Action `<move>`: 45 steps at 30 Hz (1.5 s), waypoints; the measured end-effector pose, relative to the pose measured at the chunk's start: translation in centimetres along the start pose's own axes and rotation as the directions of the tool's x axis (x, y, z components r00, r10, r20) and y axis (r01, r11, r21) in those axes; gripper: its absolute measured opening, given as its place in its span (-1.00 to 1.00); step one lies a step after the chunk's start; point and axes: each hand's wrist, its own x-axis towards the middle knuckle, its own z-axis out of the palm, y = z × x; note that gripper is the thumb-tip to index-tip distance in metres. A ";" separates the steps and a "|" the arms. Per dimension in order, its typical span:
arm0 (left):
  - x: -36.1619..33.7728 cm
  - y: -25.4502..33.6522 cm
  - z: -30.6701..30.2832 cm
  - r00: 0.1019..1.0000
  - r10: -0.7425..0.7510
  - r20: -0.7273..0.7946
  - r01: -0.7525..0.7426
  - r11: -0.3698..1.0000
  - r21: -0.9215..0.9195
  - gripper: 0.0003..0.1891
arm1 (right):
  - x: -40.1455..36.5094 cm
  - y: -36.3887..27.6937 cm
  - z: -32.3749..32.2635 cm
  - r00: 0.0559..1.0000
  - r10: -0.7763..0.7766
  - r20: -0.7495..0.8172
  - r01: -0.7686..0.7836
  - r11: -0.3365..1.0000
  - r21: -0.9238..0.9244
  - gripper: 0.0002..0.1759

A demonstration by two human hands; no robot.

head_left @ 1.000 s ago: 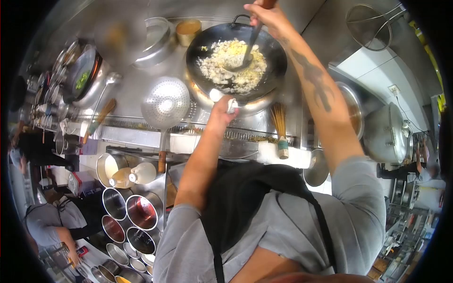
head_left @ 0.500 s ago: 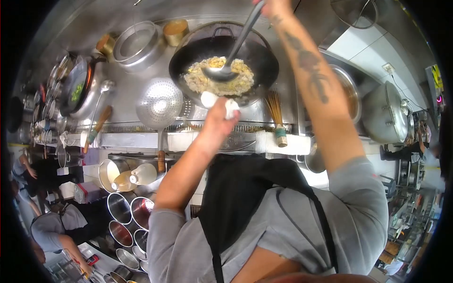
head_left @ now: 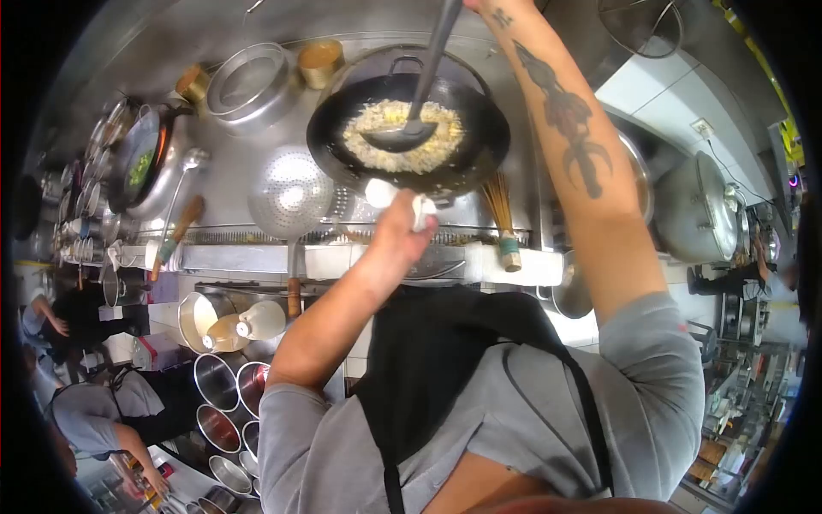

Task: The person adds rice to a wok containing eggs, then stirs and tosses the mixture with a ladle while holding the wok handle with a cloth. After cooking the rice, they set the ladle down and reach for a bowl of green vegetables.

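Observation:
My left hand (head_left: 401, 227) is closed around a folded white cloth (head_left: 379, 194) at the near rim of a black wok (head_left: 330, 137); the wok's near handle is hidden under cloth and fingers. Pale rice-like grains with yellow bits, perhaps egg, form a mound of food (head_left: 432, 157) in the wok. A dark metal ladle (head_left: 438, 56) rests its bowl in that food, its handle rising towards the top edge. Only a sliver of my right hand (head_left: 473, 4) shows there, closed on the ladle's handle, with most of the fingers cut off.
Left of the wok lie a perforated skimmer (head_left: 293, 190) and another ladle (head_left: 178, 214) with a wooden handle. A bamboo brush (head_left: 507, 236) stands to the right. Steel bowls (head_left: 248, 81) sit behind. Several pots (head_left: 216, 383) and a co-worker (head_left: 103, 415) are at lower left.
The ladle's handle has swung left and stands more upright, with my right hand now mostly out of frame. The food has shifted slightly right; my left hand has lowered a little.

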 end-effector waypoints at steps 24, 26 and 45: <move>14.3 0.7 -5.0 0.998 0.048 0.030 -0.051 0.995 0.083 -0.86 | 2.1 10.5 -2.5 0.963 -0.164 -0.214 0.150 0.985 -0.080 -0.73; 14.5 0.8 -4.9 0.998 0.050 0.028 -0.052 0.995 0.090 -0.86 | 1.9 8.8 -3.0 0.970 -0.239 -0.035 0.240 0.970 0.024 -0.76; 13.9 0.8 -4.5 0.996 0.093 0.009 -0.094 0.993 0.067 -0.85 | 5.0 14.7 -1.8 0.988 -0.148 0.036 0.153 0.958 -0.244 -0.83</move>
